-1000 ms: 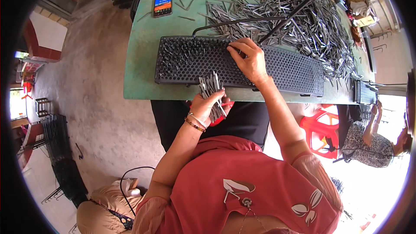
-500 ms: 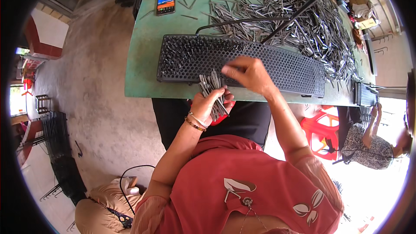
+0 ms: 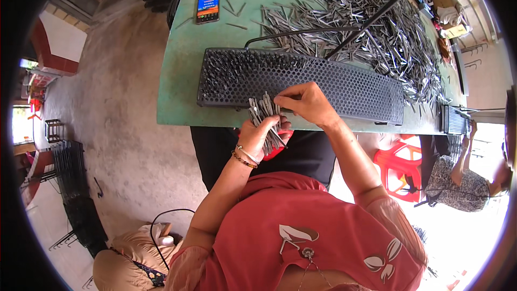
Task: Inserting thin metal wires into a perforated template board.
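A bunch of thin dark metal strips [image 3: 263,109] is clasped in my left hand [image 3: 262,133], just off the table's front edge. My right hand [image 3: 309,104] is beside the bunch's upper ends, thumb and forefinger pinched together there; whether a strip is between them is too small to make out. Beyond both hands lies a long black perforated rack [image 3: 344,85] on the green table. Many dark strips [image 3: 226,70] stand in its holes at the left and along the far side, while the holes towards the right and near side show bare.
A large heap of loose metal strips [image 3: 344,11] spreads behind the rack. A black metal rod [image 3: 388,5] slants across it. A phone [image 3: 208,5] lies at the far left of the table [image 3: 180,86]. Another person [image 3: 458,183] is at the right, near a red stool [image 3: 401,167].
My right hand has come slightly down to the tops of the strips in my left hand. The view has shifted a little; my left hand keeps its hold.
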A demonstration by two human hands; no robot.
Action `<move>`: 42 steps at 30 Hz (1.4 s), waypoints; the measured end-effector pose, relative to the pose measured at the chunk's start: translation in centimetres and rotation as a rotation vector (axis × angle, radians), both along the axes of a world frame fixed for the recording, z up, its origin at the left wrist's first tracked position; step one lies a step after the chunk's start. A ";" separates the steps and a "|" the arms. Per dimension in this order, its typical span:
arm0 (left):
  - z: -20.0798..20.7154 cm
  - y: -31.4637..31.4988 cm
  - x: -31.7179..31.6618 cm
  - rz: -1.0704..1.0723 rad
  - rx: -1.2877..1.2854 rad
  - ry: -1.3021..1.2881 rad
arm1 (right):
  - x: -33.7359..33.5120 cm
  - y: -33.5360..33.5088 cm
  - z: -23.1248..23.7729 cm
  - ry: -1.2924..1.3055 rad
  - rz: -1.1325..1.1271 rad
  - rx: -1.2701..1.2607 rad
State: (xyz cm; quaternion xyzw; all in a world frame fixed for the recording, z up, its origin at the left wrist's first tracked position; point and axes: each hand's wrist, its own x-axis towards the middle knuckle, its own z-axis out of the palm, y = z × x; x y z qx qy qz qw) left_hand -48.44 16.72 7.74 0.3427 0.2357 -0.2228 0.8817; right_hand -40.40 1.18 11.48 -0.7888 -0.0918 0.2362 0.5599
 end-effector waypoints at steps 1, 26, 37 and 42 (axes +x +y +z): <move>-0.1 0.0 0.0 0.008 -0.005 0.008 | 0.1 0.0 0.4 0.012 -0.048 0.009; -0.5 0.2 -0.1 -0.019 -0.033 0.072 | 6.1 2.3 -2.3 -0.722 -0.054 0.055; -0.3 0.3 -0.2 -0.017 -0.003 0.073 | 5.9 2.4 -2.3 -0.729 -0.027 0.036; 0.0 0.3 -0.1 -0.004 -0.003 0.059 | 5.7 2.4 -2.5 -0.678 -0.027 0.031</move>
